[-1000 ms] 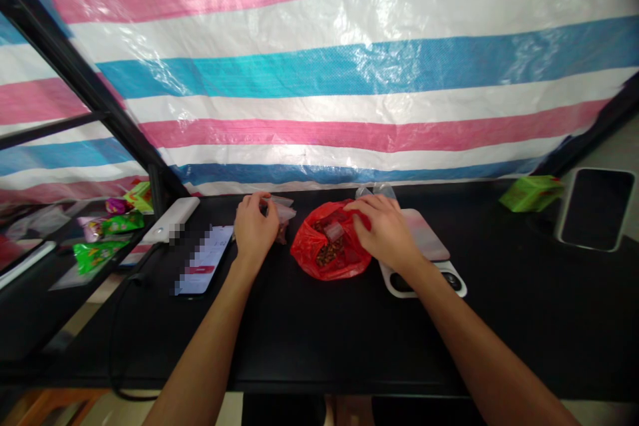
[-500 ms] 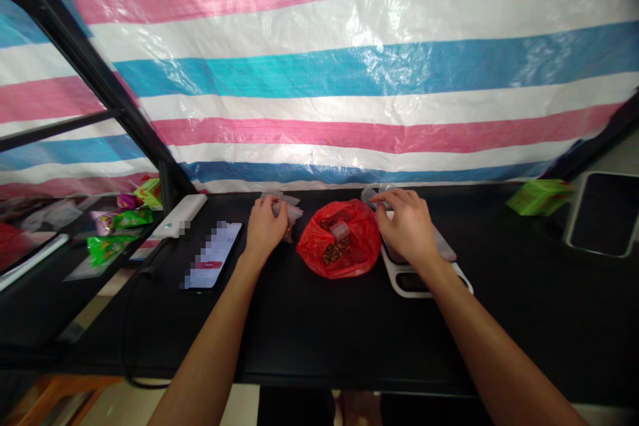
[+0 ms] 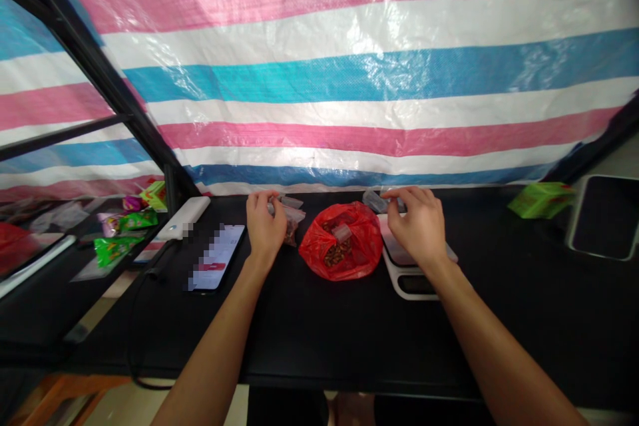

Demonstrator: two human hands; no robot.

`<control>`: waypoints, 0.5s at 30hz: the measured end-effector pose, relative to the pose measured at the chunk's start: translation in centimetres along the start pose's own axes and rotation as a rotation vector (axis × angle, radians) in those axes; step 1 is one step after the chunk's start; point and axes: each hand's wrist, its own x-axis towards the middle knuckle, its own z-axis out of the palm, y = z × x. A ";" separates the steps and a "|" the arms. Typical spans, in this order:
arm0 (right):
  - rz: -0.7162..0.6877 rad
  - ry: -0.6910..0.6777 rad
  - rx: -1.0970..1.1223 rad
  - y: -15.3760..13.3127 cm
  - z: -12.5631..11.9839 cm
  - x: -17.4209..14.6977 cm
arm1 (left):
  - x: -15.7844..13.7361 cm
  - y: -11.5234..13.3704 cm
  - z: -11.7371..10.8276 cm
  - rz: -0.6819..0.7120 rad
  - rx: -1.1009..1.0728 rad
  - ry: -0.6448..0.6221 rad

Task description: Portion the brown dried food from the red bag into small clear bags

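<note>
My left hand (image 3: 266,225) is beside a small clear plastic bag (image 3: 293,218) with brown pieces in it. Its fingers are loosely bent and apart, partly covering the bag. My right hand (image 3: 418,223) hovers over a white kitchen scale (image 3: 397,276), thumb and forefinger apart, with nothing visible between them. Folded clear plastic bags (image 3: 374,201) lie just behind the scale, close to those fingertips. Between my hands stands an open red plastic bag (image 3: 319,258), holding small brown nut-like pieces (image 3: 335,254) and a small clear scoop or cup (image 3: 342,233).
To the left are a phone (image 3: 217,259), a white power strip or box (image 3: 187,216) with a black cable (image 3: 130,319), and green snack packets (image 3: 114,249). A green box (image 3: 542,200) and a white-framed device (image 3: 604,216) stand at right. Striped sheeting (image 3: 349,80) closes the back.
My left hand has shifted slightly off the small clear bag. My right hand has moved a little to the right, uncovering more of the scale. The view has tilted slightly.
</note>
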 end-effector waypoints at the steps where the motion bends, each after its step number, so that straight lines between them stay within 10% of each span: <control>1: 0.002 0.011 -0.007 -0.1 -0.2 0.1 | -0.1 0.6 -0.3 0.039 -0.021 -0.007; 15: -0.047 -0.348 -0.184 1.8 1.3 -1.0 | -3.8 7.2 -0.9 0.596 -0.210 -0.587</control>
